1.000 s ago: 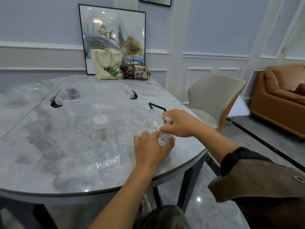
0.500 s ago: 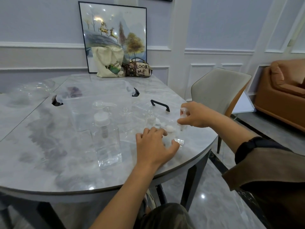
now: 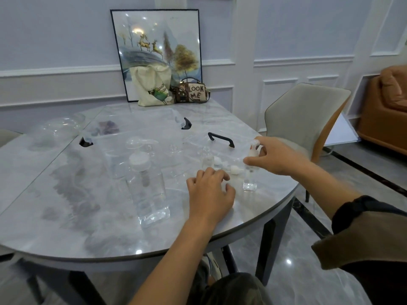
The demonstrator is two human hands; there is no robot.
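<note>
Clear bottle (image 3: 250, 183) is standing on the tabletop (image 3: 66, 194). Your right hand (image 3: 278, 158) is pinching the white pump (image 3: 253, 149) above it, and your left hand (image 3: 209, 195) is curling its fingers, grip unclear.

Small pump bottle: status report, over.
Right hand pinching white pump top above small clear bottle, upright on table. Left hand curled beside it, contents hidden. Loose white caps just behind.

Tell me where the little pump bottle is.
Head view: the little pump bottle stands near the table's right edge, just right of the left hand, its white pump top pinched by the right hand.
</note>
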